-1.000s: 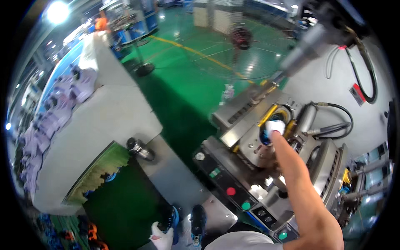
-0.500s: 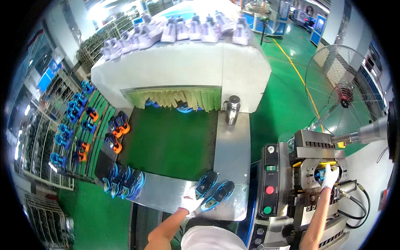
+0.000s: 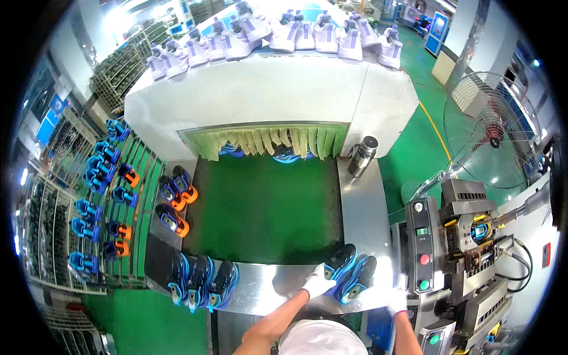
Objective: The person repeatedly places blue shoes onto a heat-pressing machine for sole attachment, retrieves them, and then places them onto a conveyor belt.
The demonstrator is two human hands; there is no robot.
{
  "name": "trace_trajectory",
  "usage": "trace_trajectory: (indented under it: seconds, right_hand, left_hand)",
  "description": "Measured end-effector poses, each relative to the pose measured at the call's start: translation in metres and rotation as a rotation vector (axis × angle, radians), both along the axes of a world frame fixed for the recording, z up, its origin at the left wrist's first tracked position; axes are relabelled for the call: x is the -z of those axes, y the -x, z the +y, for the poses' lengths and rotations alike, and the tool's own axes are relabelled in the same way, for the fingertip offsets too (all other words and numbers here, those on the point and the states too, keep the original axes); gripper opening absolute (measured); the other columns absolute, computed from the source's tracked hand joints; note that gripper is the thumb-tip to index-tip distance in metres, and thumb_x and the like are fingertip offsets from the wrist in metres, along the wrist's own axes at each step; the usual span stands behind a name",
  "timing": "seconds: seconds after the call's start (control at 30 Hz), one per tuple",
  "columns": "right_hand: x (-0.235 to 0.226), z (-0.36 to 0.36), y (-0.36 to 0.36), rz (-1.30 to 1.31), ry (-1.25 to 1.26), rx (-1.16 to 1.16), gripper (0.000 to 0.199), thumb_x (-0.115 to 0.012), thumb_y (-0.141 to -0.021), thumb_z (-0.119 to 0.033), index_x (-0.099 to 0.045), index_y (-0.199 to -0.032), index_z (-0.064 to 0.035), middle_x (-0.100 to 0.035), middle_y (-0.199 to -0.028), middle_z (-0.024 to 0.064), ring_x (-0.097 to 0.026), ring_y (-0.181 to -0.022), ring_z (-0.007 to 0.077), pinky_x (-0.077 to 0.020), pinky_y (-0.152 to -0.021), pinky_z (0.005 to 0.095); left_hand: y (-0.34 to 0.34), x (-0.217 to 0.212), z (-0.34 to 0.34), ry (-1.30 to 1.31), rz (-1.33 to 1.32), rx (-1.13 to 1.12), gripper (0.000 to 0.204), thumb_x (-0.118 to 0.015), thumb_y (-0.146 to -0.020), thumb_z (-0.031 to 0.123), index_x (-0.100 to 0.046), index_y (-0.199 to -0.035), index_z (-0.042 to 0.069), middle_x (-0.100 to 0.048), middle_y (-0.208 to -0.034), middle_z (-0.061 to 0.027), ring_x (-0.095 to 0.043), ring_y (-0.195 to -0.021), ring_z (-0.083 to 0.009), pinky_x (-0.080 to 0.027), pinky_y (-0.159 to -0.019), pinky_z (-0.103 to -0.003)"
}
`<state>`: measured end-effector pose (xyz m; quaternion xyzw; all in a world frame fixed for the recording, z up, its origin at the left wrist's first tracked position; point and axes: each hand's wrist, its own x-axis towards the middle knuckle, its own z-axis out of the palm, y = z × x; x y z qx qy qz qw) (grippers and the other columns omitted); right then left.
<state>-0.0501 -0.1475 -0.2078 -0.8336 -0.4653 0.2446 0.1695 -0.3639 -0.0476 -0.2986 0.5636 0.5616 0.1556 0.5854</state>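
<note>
My left hand (image 3: pixel 318 283), in a white glove, has its fingers closed at the heel end of a black and blue shoe (image 3: pixel 341 260). A matching shoe (image 3: pixel 358 281) lies right beside it on the metal ledge (image 3: pixel 260 290). My right hand (image 3: pixel 395 300), also gloved in white, is between that pair and the machine's control panel (image 3: pixel 423 245). Glare and blur hide its fingers, and I see nothing in it. Another blue and black shoe part (image 3: pixel 480 231) sits in the machine's clamp.
Several black and blue shoes (image 3: pixel 204 281) stand on the ledge's left end, orange-trimmed ones (image 3: pixel 171 219) beyond. A green conveyor belt (image 3: pixel 266 207) runs under a fringed curtain (image 3: pixel 266 141). A steel flask (image 3: pixel 362 157), a fan (image 3: pixel 492 142) and white shoes (image 3: pixel 284 32) are farther off.
My right hand has come away from the machine's clamp, back toward the ledge. My left hand stays at the shoe's heel. The view has shifted, so the scene sits differently.
</note>
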Motion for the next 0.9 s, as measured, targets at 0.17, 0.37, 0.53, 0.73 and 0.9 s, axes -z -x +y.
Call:
trace_trajectory:
  seconds: [0.17,0.37,0.53,0.73,0.9]
  right_hand:
    - [0.045,0.042,0.146,0.036,0.328,0.493,0.086,-0.084,-0.075,-0.051,-0.059,-0.126,0.0130,-0.072,-0.109,0.0290,-0.072,-0.104,0.0398,-0.0550,-0.094,0.0436]
    - [0.126,0.005,0.108,0.663,-0.278,0.858,0.041,-0.076,-0.084,-0.006,-0.067,-0.123,0.0003,-0.072,-0.105,0.0110,-0.069,-0.086,0.0232,-0.0573,-0.077,0.0374]
    - [-0.021,-0.027,0.154,0.924,-0.588,1.098,0.041,-0.076,-0.080,0.004,-0.068,-0.119,-0.0058,-0.068,-0.093,0.0000,-0.056,-0.068,0.0118,-0.0454,-0.061,0.0302]
    - [-0.063,-0.185,0.178,0.773,-1.135,1.482,0.058,-0.078,-0.079,0.007,-0.062,-0.133,-0.0044,-0.071,-0.112,0.0056,-0.067,-0.095,0.0170,-0.0564,-0.087,0.0338]
    - [-0.109,-0.319,0.232,0.404,-1.463,1.800,0.058,-0.082,-0.079,0.003,-0.061,-0.133,-0.0033,-0.070,-0.120,0.0069,-0.067,-0.106,0.0184,-0.0556,-0.093,0.0348]
  left_hand:
    - [0.039,-0.050,0.030,0.119,0.152,0.010,0.104,-0.080,-0.075,0.050,-0.037,-0.153,-0.004,-0.057,-0.143,-0.0309,-0.056,-0.134,-0.0439,-0.044,-0.113,-0.046]
    - [0.052,-0.071,0.056,0.048,0.154,0.126,0.091,-0.083,-0.075,0.044,-0.046,-0.144,-0.002,-0.063,-0.135,-0.0266,-0.061,-0.126,-0.0409,-0.048,-0.108,-0.045]
    - [0.027,-0.082,0.032,-0.073,0.132,0.310,0.088,-0.084,-0.079,0.037,-0.041,-0.146,-0.001,-0.061,-0.134,-0.0254,-0.061,-0.124,-0.0389,-0.048,-0.107,-0.046]
    - [-0.081,-0.143,-0.079,-0.081,-0.045,0.925,0.089,-0.081,-0.085,0.034,-0.035,-0.153,0.000,-0.057,-0.139,-0.0224,-0.057,-0.129,-0.0338,-0.046,-0.109,-0.043]
    - [-0.138,-0.177,-0.196,-0.127,-0.210,1.511,0.073,-0.082,-0.086,0.026,-0.048,-0.144,-0.001,-0.062,-0.132,-0.0194,-0.060,-0.121,-0.0287,-0.047,-0.106,-0.041]
